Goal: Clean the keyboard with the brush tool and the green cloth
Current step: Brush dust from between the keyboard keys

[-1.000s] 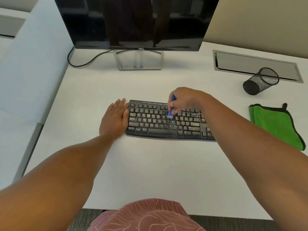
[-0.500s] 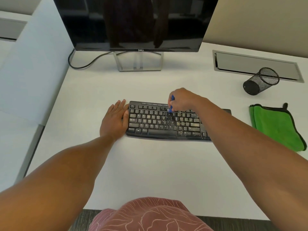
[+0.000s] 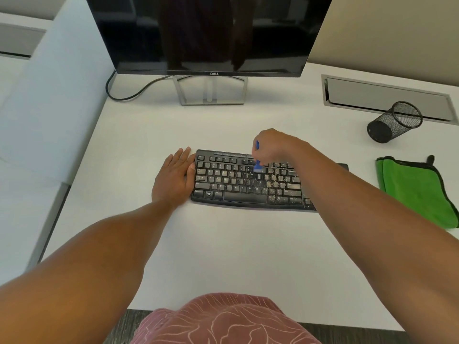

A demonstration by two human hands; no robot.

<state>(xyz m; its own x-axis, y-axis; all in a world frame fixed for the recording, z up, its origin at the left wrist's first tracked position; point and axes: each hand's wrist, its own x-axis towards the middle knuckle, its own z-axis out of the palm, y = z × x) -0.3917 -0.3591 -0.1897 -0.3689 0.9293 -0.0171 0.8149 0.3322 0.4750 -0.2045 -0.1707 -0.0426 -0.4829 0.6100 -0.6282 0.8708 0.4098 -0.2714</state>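
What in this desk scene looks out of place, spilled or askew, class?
Two things. Pale crumbs are scattered over the right half of the keyboard, near the brush tool. The mesh pen cup lies tipped on its side behind the green cloth.

Bare, sleeveless forearms; dusty-pink garment (image 3: 223, 321) with thin pale branching lines.

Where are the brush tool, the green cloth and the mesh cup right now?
brush tool (image 3: 257, 167), head view, on its blue head at the keys.
green cloth (image 3: 417, 192), head view, on the middle of the folded cloth.
mesh cup (image 3: 395, 122), head view, on its mesh side wall.
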